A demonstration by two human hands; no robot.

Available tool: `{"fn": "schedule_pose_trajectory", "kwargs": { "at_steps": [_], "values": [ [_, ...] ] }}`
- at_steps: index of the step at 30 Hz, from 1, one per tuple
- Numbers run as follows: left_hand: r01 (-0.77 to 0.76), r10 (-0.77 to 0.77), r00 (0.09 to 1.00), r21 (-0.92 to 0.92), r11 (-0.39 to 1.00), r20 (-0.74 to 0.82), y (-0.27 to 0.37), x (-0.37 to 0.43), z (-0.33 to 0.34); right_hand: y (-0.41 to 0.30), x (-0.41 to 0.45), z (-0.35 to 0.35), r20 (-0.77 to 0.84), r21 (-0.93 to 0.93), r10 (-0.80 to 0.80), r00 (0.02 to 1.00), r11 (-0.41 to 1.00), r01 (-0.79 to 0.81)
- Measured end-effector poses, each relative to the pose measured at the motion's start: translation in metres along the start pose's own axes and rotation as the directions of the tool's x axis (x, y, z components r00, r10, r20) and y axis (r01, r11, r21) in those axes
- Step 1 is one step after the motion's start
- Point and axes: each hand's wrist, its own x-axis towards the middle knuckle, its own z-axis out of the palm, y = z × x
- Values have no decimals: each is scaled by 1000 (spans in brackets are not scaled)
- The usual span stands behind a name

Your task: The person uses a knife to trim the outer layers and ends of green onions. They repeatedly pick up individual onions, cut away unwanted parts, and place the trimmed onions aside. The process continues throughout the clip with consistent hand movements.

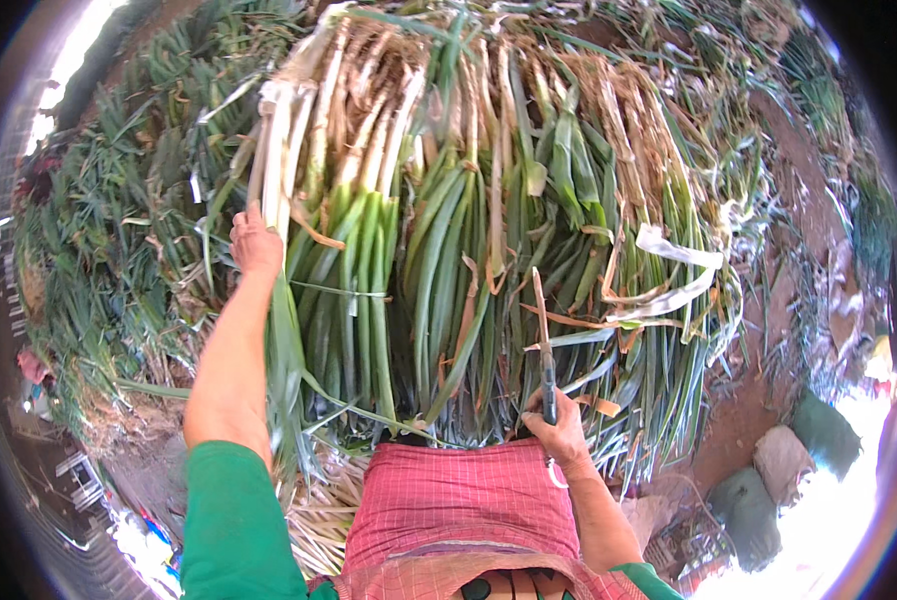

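Note:
A heap of large green onions (441, 300) lies before me, with brown, dry roots and pale stems at the far side and green leaves toward me. My left hand (256, 244) is closed around a peeled white onion stalk (276, 157) at the left edge of the heap, its leaves hanging down past my forearm. In my right hand (559, 429) is a knife (547, 375), gripped by the handle. Its narrow, brownish blade points away from me over the leaves.
Many more onions (118, 225) are piled at the left. A torn plastic strip (666, 285) lies on the heap's right side. Pale cut pieces (321, 517) cover the ground by my red checked cloth (463, 487). Several filled sacks (745, 517) stand at the lower right.

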Motion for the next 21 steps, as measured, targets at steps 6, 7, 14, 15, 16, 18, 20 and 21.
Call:
{"fn": "schedule_pose_trajectory", "kwargs": {
  "at_steps": [6,7,14,15,16,18,20,21],
  "values": [
    [-387,401,912,-494,779,-83,187,-53,59,22,14,2,-59,29,54,997,998,-53],
    [-239,346,931,-530,814,112,212,-54,65,24,19,3,-86,4,85,993,996,-84],
    [-108,104,994,-87,990,-45,210,28,78,36,5,-27,-75,63,65,995,996,-60],
    [1,5,997,-77,997,75,194,41,77,40,5,-29,-58,52,100,993,994,-97],
    [130,-111,960,-58,990,256,179,49,78,43,4,-29,-38,42,110,993,993,-109],
    [261,-282,888,108,959,362,157,52,83,50,5,-29,-18,-6,163,986,987,-163],
    [271,-328,881,205,940,342,140,46,88,54,8,-27,6,-8,162,987,987,-162],
    [254,-320,881,222,941,349,135,42,90,55,9,-27,21,-14,167,986,986,-167]
  ]
}}
